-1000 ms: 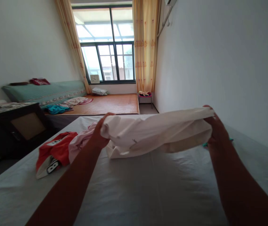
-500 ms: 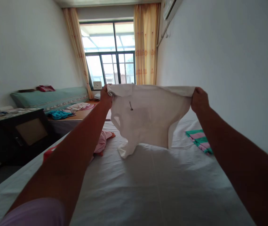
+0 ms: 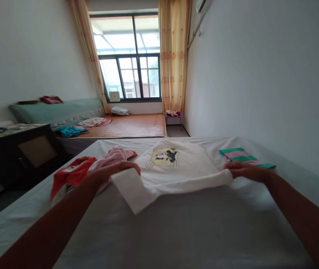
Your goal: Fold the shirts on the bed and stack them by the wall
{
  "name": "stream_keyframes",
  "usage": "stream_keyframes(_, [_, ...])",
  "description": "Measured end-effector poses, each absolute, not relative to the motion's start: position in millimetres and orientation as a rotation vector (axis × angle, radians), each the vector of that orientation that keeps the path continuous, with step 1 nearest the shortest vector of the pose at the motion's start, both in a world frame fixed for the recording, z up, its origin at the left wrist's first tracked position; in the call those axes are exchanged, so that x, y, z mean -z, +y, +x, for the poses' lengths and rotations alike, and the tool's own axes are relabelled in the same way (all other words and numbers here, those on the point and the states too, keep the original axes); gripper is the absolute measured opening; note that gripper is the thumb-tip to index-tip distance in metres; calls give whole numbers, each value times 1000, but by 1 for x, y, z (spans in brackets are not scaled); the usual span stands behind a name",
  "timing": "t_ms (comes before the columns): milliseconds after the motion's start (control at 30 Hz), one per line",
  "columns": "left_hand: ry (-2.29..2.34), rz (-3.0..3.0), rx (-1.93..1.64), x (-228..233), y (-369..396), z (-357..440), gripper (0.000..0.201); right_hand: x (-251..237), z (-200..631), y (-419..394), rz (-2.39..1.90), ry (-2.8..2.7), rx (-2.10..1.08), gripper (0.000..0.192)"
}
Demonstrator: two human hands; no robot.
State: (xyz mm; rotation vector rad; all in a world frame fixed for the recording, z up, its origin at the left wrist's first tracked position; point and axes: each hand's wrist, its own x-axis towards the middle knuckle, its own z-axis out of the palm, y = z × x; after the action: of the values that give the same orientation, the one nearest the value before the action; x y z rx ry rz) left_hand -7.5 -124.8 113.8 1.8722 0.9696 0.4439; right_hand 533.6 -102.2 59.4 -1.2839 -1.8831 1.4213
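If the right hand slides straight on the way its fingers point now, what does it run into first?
The right hand points leftward along the near edge of the white T-shirt it is pinching, so it would meet more of that shirt's fabric first, and further along probably the left hand. Depth is unclear.

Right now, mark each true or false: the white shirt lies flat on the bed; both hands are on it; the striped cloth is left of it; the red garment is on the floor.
1. The white shirt lies spread on the bed, print up. True.
2. The left hand and the right hand each rest on a side of it. True.
3. The striped cloth is to its left. False: it lies to its right.
4. The red garment is on the floor. False: it lies on the bed, beside a pink garment.
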Motion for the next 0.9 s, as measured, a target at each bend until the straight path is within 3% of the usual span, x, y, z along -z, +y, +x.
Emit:
stream_keyframes(67, [767, 1888, -71, -96, -131, -6, 40, -50, 537, -104, -1367, -2094, -1525, 35])
stream_keyframes(133, [646, 1891, 44, -90, -127, -5, 44, -52, 535, -98, -1418, -2194, -1473, 37])
stream_keyframes(367, [1370, 2102, -680, -70, -48, 10, 46, -53, 466, -68, -1312, -2401, -827, 51])
stream_keyframes(467, [1651, 2069, -717, -46, -10, 17, 44, -27, 431, -72, -1268, -2558, -710, 55])
stream_keyframes(633, [1687, 2042, -637, -29, 21, 37, 33, 10, 412, -81, -1310, -2567, -418, 53])
stream_keyframes(733, [1448, 2163, -609, -33, 17, 66, 30, 18, 415, -79, -1298, -2549, -381, 50])
stream_keyframes(833, [842, 2281, -307, -37, 9, 90, 30, 18, 417, -76, -1257, -2550, -358, 49])
stream_keyframes(900, [801, 2197, -254, -38, 12, 93, 33, 18, 417, -75, -1239, -2553, -349, 48])
